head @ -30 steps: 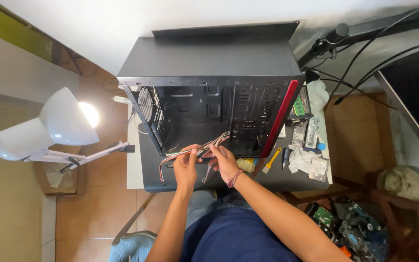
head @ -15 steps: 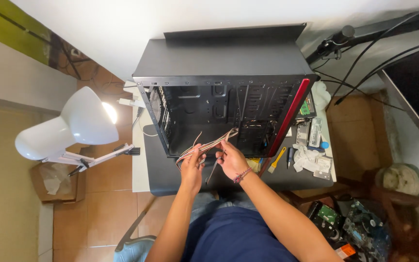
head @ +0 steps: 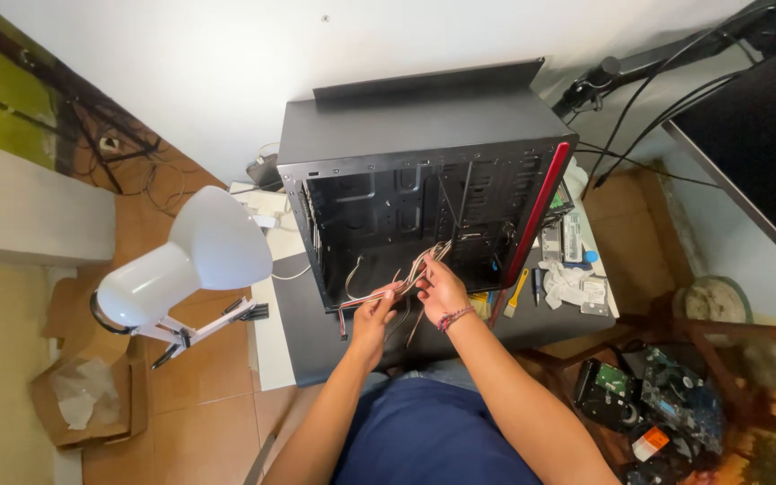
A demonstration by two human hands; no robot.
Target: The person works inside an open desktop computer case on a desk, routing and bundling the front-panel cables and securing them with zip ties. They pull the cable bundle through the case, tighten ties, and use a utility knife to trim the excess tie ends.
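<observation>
- Far left, low down: an open brown cardboard box [head: 83, 395] sits on the tiled floor, crumpled pale paper inside it.
- Next along, a white desk lamp [head: 181, 269] with a rounded shade leans over the floor beside the table edge, its jointed arm running toward the desk.
- Behind it, a white power strip [head: 258, 199] lies at the back corner, thin cables trailing off it.
- Centre: a black computer case [head: 424, 207] stands on the dark table [head: 316, 332], side panel off, bare metal interior open toward the person, a red strip down its right front edge.
- Left hand [head: 372, 316] is just in front of the case opening, fingers curled and pinching a bundle of thin wires [head: 397, 286], which hangs out of the case's lower interior.
- The wires, pale and reddish with small dark plugs at the ends, run from inside the case down to the left, past the left hand.
- Right hand [head: 442, 289] sits just beside the left, touching the same bundle higher up; fingertips pressed together on a few strands. A beaded bracelet [head: 455, 316] circles that wrist.
- Right of the hands, a yellow-handled tool [head: 515, 295] lies on the table near the case's red edge.
- Further right, a clutter of white packets and small flat boxes [head: 572, 274], one with a blue patch.
- Bottom right, on the floor: a bare hard drive [head: 608, 388] and dark circuit boards [head: 680, 404], one small orange-and-white label among them.
- Top right, a black monitor [head: 765, 135] on an arm, dark cables drooping behind the case.
</observation>
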